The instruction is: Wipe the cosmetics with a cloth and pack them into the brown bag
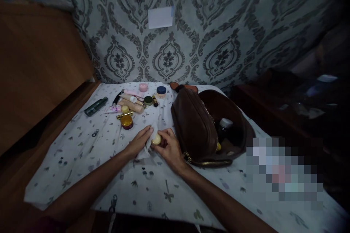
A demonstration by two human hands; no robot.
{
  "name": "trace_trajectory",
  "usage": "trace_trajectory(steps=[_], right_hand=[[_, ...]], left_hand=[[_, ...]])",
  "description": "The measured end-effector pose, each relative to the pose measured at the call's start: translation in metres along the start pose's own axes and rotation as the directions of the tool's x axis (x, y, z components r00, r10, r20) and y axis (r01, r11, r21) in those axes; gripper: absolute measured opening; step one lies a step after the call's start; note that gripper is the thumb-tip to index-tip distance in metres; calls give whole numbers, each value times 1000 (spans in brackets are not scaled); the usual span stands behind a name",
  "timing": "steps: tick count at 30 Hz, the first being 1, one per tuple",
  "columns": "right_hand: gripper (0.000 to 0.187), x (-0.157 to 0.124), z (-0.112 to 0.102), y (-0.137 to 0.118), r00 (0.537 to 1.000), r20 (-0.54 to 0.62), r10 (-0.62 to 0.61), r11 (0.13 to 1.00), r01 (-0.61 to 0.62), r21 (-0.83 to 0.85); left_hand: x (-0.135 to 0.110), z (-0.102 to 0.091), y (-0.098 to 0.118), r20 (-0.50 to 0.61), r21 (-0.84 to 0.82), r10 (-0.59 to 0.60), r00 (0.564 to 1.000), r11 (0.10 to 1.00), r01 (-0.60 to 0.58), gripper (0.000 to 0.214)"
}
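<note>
Between my hands, just above the patterned cloth, is a small round cream-coloured container (156,139). My right hand (171,149) grips it with thumb and fingers from the right. My left hand (140,140) is closed on a white wipe (149,147), pressed against the container's left side. Beyond my left hand stands a jar with an amber lid (127,122), with a gold tube (124,115) and a small yellow-lidded pot (125,109) behind it. A brown leather bag (191,127) sits unzipped right of my right hand, with a white-capped dark bottle (225,123) inside.
Several tubes (131,105) lie at the back left near a green bottle (95,106). A pink jar (143,87), a blue-lidded jar (161,91) and a dark green pot (148,100) stand nearby. A wooden cabinet (41,62) borders the left; a blurred-out patch covers the right.
</note>
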State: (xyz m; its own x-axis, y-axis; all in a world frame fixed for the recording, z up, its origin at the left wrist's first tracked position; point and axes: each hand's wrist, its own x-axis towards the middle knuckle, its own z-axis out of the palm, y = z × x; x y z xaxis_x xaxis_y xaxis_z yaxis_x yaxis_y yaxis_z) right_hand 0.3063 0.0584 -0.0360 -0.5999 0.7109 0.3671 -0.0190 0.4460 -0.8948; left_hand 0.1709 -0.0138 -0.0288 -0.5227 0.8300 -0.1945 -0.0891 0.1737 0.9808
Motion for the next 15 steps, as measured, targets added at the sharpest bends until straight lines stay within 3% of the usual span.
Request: trace_trajectory(steps=[3,6,12,15], right_hand=[[16,-1,-3,-9,998,57,-22,994,28,-105],[16,-2,-3,-14,996,85,-22,991,33,-127],[25,-6,3,-9,995,104,-9,1000,8,13],[25,-8,4,-9,995,95,-21,999,17,36]], left_hand=[[-4,2,7,162,-56,39,986,998,-30,57],[-8,4,15,259,-104,74,963,993,-48,55],[-8,4,14,56,-48,87,995,995,-85,42],[-8,2,13,57,53,149,987,987,-153,38]])
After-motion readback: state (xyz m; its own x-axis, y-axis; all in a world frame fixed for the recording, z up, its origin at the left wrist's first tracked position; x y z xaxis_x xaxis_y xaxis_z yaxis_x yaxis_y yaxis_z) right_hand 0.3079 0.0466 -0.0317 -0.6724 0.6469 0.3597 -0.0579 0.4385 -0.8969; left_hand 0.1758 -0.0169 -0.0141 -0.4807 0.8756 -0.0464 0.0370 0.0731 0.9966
